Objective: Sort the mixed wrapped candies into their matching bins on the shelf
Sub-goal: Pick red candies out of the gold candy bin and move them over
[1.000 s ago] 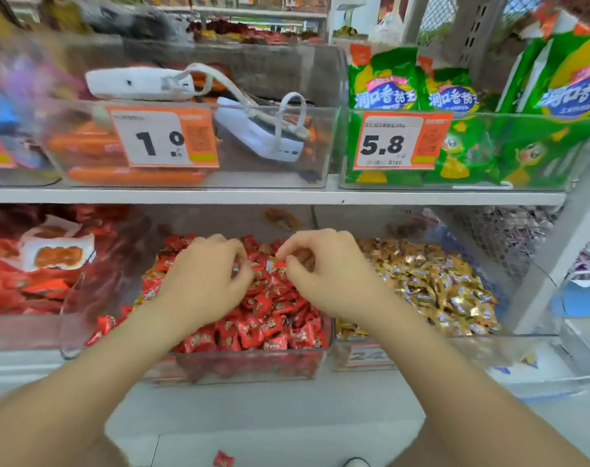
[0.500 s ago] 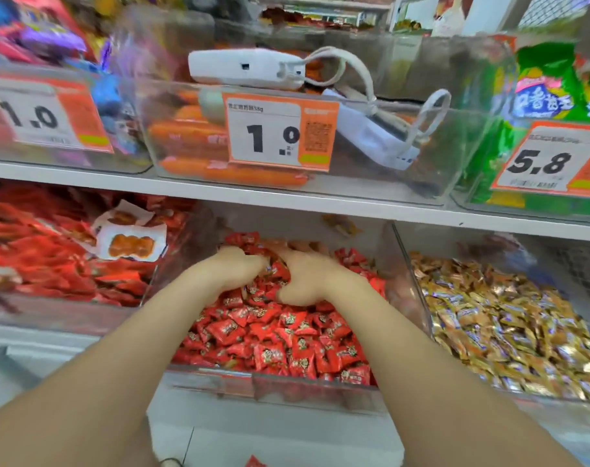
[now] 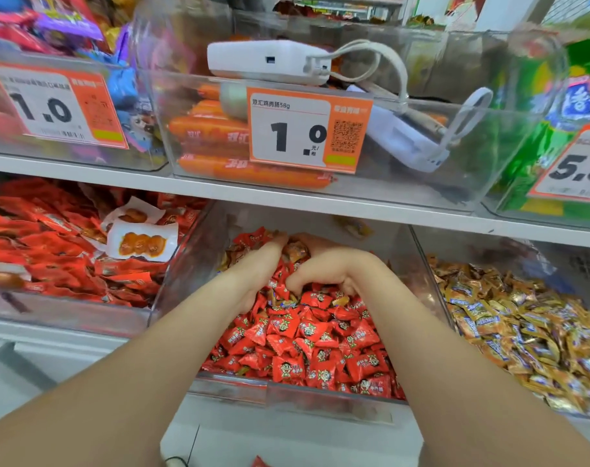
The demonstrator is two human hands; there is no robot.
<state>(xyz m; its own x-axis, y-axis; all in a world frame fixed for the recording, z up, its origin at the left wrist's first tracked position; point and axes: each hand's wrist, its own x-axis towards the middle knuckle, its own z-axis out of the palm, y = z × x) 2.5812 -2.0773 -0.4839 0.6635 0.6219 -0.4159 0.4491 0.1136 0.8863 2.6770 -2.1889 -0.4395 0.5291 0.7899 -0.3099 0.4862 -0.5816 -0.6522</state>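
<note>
The left hand and right hand are sitting half-buried in candies, holds hidden; these light, slippery wraps are probably needing fingertip pinches mid-body.

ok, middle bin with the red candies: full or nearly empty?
Well filled. Red candies cover the clear bin front to back; left hand and right hand are sunk in the heap.

Your left hand has its fingertips sunk among the red candies at the back of the pile, so you cannot tell what they hold. Your right hand curls down into the same pile, fingertips hidden. The right edge cuts off the 5.8 price tag. The far-left price tag is blurred, its small print unreadable.
</note>
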